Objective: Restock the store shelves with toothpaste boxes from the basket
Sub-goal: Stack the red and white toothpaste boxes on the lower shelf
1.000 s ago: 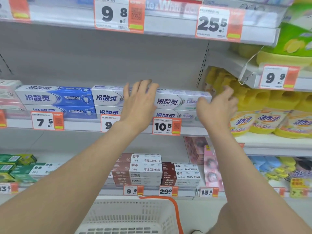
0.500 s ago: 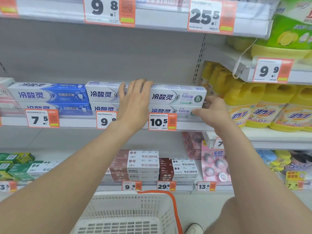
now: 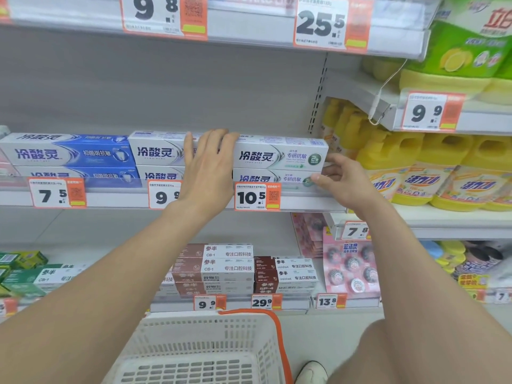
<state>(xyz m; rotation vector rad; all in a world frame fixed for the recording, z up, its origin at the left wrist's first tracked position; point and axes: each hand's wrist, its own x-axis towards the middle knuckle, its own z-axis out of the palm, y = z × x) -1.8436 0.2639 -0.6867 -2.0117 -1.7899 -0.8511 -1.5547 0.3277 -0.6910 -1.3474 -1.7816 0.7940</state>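
Note:
Two white-green toothpaste boxes are stacked on the middle shelf (image 3: pixel 299 202), the upper one (image 3: pixel 279 156) lying on the lower one (image 3: pixel 273 178). My left hand (image 3: pixel 207 167) lies flat with straight fingers against the fronts of the white boxes, between this stack and the white stack (image 3: pixel 156 153) to its left. My right hand (image 3: pixel 342 180) is at the right end of the white-green stack, its fingers bent against the ends of the boxes and its thumb on the lower box. The white basket (image 3: pixel 199 353) with an orange handle is below; no boxes show in its visible part.
Blue toothpaste boxes (image 3: pixel 69 155) fill the shelf's left. Yellow detergent bottles (image 3: pixel 432 173) stand right of the shelf divider. Brown-white toothpaste boxes (image 3: pixel 219 268) and pink packs (image 3: pixel 349 266) sit on the lower shelf. Price tags line the shelf edges. A shoe (image 3: pixel 311 372) shows by the basket.
My right hand came down from the top right corner of the white-green stack to its right end, by the lower box. The left hand stayed flat on the box fronts.

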